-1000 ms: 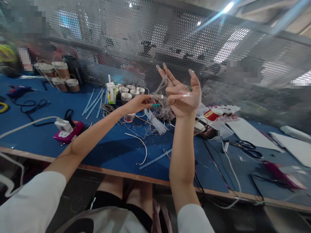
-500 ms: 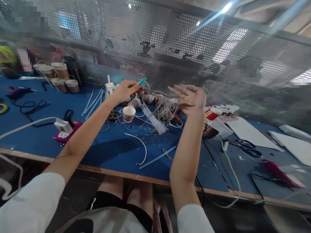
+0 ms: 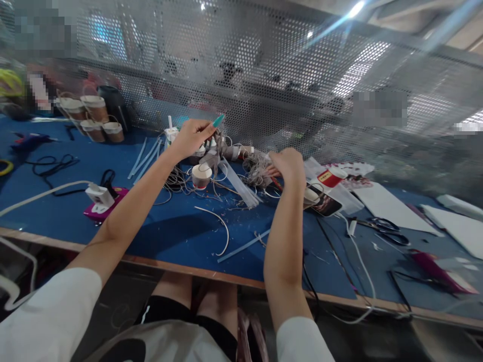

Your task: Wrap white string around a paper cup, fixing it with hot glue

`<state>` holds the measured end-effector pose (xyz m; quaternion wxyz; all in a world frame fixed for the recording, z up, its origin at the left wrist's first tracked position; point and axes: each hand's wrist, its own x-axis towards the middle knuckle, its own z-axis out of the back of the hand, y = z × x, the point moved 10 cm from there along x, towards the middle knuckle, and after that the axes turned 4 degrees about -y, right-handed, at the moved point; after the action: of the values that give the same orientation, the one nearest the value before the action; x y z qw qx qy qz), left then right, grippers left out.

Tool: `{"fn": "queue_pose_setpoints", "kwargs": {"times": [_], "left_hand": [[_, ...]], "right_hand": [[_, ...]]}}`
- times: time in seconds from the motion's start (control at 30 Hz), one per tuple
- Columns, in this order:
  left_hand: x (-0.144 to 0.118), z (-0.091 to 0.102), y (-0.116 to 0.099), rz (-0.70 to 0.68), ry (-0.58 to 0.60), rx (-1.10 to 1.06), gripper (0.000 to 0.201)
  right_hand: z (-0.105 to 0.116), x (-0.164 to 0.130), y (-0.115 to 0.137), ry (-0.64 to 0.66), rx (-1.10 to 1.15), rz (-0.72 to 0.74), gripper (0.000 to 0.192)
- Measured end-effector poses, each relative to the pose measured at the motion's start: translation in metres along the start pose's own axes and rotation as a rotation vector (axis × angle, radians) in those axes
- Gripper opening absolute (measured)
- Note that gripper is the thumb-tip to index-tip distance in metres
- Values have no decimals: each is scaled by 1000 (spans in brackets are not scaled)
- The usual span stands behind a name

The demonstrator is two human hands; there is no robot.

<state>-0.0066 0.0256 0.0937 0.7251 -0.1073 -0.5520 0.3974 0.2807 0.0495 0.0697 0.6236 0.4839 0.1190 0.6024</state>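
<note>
While the small grey paper cup stands upright, its pale inner wall shows at the mouth and a reddish band rings its base. Behind it, partly hidden by the left hand, are more small cups whose contents cannot be made out. Well to the left of the grey cup, brown-banded paper cups with pale rims and looped handles cluster beside a dark bottle; well to its right, a red-and-white cup lies tilted.

Above and behind the grey cup, the left hand pinches cord strands between its teal-tipped thumb and fingers, and they hang below the fingertips. To the right of the cup, the right hand bends down at the wrist, its fingers at the edge of a cord tangle; whether it grasps any, I cannot tell.

The cord is thin, greyish and loosely looped. Just right of the cup lie long, flat translucent strips; to its left, slim pale-blue sticks; in front of it, a curved white strand on the blue tabletop.
</note>
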Motion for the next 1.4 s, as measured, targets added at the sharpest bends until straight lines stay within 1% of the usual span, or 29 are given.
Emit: {"fn": "queue_pose_setpoints", "kwargs": {"times": [0.07,0.13,0.17,0.23,0.27,0.33,0.4,0.47,0.53,0.6,0.7,0.8,0.9,1.03,1.13,1.2,1.3,1.33,1.4], "left_hand": [[-1,-2,-3,-1,11,-25,54],[-2,-2,-7,0,0,-29,54],[-3,-1,-10,1,-9,-24,54],[-5,-3,-14,-3,-19,-6,55],[-6,-4,-16,-8,-21,8,55],[-8,-7,-20,-22,-23,37,56],[-10,-10,-23,-33,-28,57,55],[-11,-10,-22,-24,-36,57,53],[-11,-10,-18,15,-36,36,52],[-11,-10,-11,72,-29,-14,52],[-10,-10,-1,140,-11,-123,59],[-8,-12,4,159,11,-194,64],[-6,-12,8,146,11,-185,65],[-4,-6,17,152,-62,-118,65],[-3,0,23,163,-139,-113,65],[-2,8,27,163,-211,-143,66],[-1,18,27,151,-299,-184,67],[-1,20,25,141,-306,-193,67],[-1,19,17,118,-293,-205,64]], "right_hand": [[-17,-17,26,173,84,33,27],[-39,-41,67,396,250,145,26],[-46,-53,84,471,301,193,27],[-54,-72,111,526,315,293,29],[-57,-77,119,520,290,334,29],[-60,-81,127,476,218,401,26],[-62,-80,128,435,168,439,21],[-66,-76,124,441,170,438,17],[-69,-72,119,482,208,404,17],[-67,-69,115,499,252,368,21],[-61,-67,111,519,317,317,26],[-59,-68,107,578,358,264,26],[-54,-67,105,578,370,249,26],[-46,-64,104,551,407,266,31],[-41,-58,98,545,439,264,30],[-34,-48,89,486,441,241,27],[-20,-31,74,338,428,209,21],[-18,-28,72,302,427,203,19],[-22,-29,75,288,422,232,18]]}}
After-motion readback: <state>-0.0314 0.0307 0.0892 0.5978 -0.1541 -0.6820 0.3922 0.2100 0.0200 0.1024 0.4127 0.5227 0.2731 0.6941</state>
